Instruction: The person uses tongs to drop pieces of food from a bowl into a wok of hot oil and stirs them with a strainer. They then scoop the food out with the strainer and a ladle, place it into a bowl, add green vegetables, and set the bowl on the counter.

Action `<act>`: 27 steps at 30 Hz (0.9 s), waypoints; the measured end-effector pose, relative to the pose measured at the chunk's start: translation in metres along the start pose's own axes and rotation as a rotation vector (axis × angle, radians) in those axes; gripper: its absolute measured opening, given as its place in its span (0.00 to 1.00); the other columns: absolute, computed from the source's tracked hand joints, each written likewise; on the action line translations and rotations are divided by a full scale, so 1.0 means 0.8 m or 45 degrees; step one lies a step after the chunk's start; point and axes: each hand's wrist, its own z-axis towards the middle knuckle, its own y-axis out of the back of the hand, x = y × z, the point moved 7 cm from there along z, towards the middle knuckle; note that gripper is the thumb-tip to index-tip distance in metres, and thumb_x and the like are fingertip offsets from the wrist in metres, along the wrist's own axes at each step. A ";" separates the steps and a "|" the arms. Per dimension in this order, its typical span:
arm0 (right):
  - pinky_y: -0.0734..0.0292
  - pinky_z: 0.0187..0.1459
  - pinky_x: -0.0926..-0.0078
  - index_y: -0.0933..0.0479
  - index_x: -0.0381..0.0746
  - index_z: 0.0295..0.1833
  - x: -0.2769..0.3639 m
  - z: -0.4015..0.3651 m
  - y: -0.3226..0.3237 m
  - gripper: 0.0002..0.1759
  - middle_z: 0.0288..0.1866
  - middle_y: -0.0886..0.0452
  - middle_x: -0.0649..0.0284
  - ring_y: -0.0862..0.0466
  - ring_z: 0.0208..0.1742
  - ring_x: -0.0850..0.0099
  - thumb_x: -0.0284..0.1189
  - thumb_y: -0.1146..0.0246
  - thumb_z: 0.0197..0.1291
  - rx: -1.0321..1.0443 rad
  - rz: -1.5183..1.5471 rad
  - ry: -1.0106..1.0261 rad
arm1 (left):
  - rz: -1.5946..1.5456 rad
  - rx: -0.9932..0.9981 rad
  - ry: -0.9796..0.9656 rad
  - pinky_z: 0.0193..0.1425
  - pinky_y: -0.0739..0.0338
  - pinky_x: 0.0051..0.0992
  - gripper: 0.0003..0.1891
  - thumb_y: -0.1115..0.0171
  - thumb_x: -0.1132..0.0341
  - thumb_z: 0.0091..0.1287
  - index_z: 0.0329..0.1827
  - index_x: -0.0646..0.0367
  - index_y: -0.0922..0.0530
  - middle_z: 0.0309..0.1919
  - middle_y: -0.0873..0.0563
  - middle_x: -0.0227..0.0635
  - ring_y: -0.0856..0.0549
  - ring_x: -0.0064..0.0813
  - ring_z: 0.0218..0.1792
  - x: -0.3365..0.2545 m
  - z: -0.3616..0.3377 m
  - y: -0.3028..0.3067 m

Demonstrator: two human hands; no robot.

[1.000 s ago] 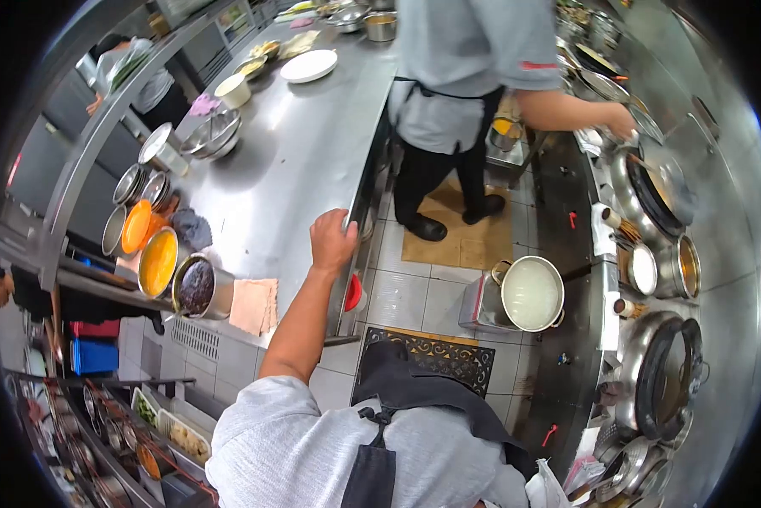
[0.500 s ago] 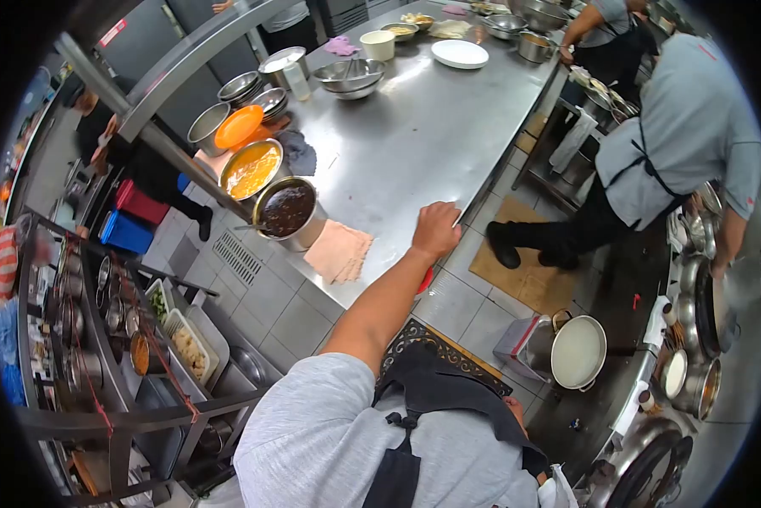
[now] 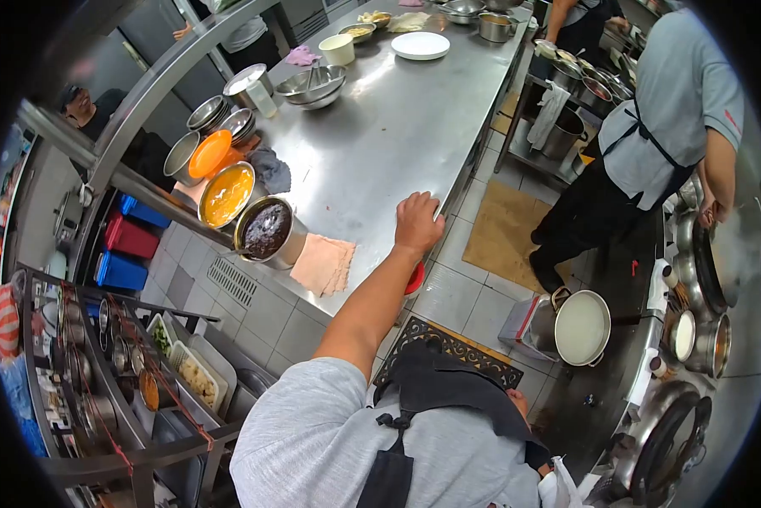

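Observation:
My left hand [image 3: 418, 222] rests on the near right edge of the steel table [image 3: 372, 161], fingers spread over the surface and nothing held. Below the wrist, a red round thing [image 3: 415, 278] shows partly past the table edge. To the left of the hand lies a folded pink cloth [image 3: 323, 264]. Beside the cloth stands a steel pot of dark sauce [image 3: 268, 229], and behind it a pot of orange liquid [image 3: 228, 195]. Only a small part of my right hand [image 3: 518, 401] shows beside my dark apron; its fingers are mostly hidden.
A large pot of whitish liquid [image 3: 583, 328] stands at right near a stove [image 3: 558, 440]. A co-worker [image 3: 651, 127] stands at the right counter. A rack with trays [image 3: 201, 377] is at left. Metal bowls [image 3: 311, 85] and white plates [image 3: 421, 46] sit further back.
The view has shifted, moving the table leftward in the picture. My left hand stays on the table edge. The co-worker at right has shifted their legs and brought an arm closer in.

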 end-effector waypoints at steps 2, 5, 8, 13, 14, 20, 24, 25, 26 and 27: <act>0.25 0.38 0.73 0.18 0.38 0.41 0.013 -0.008 0.000 0.11 0.29 0.17 0.67 0.19 0.33 0.75 0.31 0.33 0.54 -0.003 0.010 0.047 | 0.057 0.019 0.002 0.70 0.41 0.43 0.20 0.35 0.62 0.57 0.53 0.57 0.21 0.59 0.22 0.42 0.29 0.42 0.65 0.005 0.000 -0.007; 0.24 0.38 0.74 0.18 0.37 0.41 0.013 -0.011 0.001 0.11 0.30 0.15 0.65 0.18 0.33 0.75 0.31 0.34 0.54 -0.020 -0.001 0.121 | 0.075 0.068 0.020 0.72 0.43 0.44 0.22 0.35 0.60 0.58 0.56 0.57 0.22 0.62 0.23 0.44 0.30 0.43 0.67 0.008 -0.004 -0.015; 0.24 0.38 0.75 0.17 0.37 0.40 0.005 -0.012 -0.002 0.11 0.30 0.15 0.65 0.18 0.33 0.75 0.31 0.34 0.54 -0.039 0.109 0.093 | 0.071 0.095 0.035 0.73 0.44 0.44 0.22 0.37 0.61 0.59 0.57 0.57 0.22 0.63 0.24 0.44 0.31 0.44 0.68 0.009 -0.004 -0.014; 0.25 0.38 0.75 0.17 0.37 0.39 -0.002 -0.015 0.002 0.10 0.29 0.16 0.66 0.18 0.33 0.75 0.31 0.35 0.55 -0.053 0.102 0.056 | 0.089 0.103 0.042 0.73 0.45 0.44 0.22 0.37 0.61 0.58 0.57 0.57 0.22 0.64 0.24 0.43 0.32 0.43 0.68 0.010 -0.004 -0.017; 0.25 0.38 0.75 0.17 0.37 0.39 -0.006 -0.013 0.001 0.10 0.29 0.16 0.66 0.19 0.33 0.75 0.31 0.35 0.55 -0.042 0.119 0.046 | 0.083 0.105 0.040 0.73 0.45 0.44 0.22 0.37 0.61 0.58 0.57 0.57 0.22 0.64 0.24 0.43 0.32 0.43 0.69 0.010 -0.004 -0.017; 0.26 0.37 0.74 0.18 0.38 0.36 0.011 -0.023 0.005 0.07 0.28 0.17 0.66 0.20 0.31 0.75 0.30 0.36 0.56 -0.036 0.044 0.048 | 0.062 0.115 0.055 0.73 0.45 0.44 0.23 0.37 0.61 0.58 0.57 0.57 0.22 0.64 0.24 0.43 0.32 0.44 0.69 0.010 -0.004 -0.016; 0.26 0.37 0.73 0.18 0.38 0.34 0.034 -0.034 0.008 0.07 0.28 0.17 0.67 0.20 0.31 0.75 0.31 0.35 0.56 -0.092 0.055 0.049 | 0.065 0.120 0.051 0.73 0.45 0.44 0.23 0.37 0.60 0.58 0.58 0.57 0.22 0.63 0.24 0.44 0.31 0.45 0.68 0.009 -0.002 -0.015; 0.26 0.37 0.73 0.18 0.38 0.34 0.037 -0.032 0.008 0.07 0.28 0.17 0.67 0.20 0.31 0.75 0.31 0.35 0.55 -0.085 0.036 0.055 | 0.062 0.125 0.052 0.73 0.45 0.44 0.23 0.37 0.60 0.58 0.58 0.57 0.22 0.63 0.24 0.44 0.31 0.45 0.68 0.009 -0.002 -0.014; 0.26 0.36 0.73 0.18 0.37 0.35 0.032 -0.029 0.008 0.07 0.28 0.17 0.67 0.20 0.31 0.75 0.30 0.35 0.55 -0.078 0.017 0.062 | 0.061 0.117 0.047 0.73 0.45 0.44 0.23 0.37 0.60 0.58 0.58 0.57 0.22 0.63 0.24 0.44 0.31 0.45 0.68 0.010 -0.002 -0.014; 0.26 0.36 0.73 0.18 0.37 0.35 0.030 -0.024 0.007 0.07 0.28 0.17 0.67 0.20 0.30 0.75 0.30 0.35 0.55 -0.071 -0.002 0.068 | 0.060 0.108 0.043 0.73 0.45 0.44 0.23 0.37 0.60 0.58 0.58 0.57 0.22 0.63 0.24 0.45 0.31 0.45 0.68 0.010 -0.003 -0.014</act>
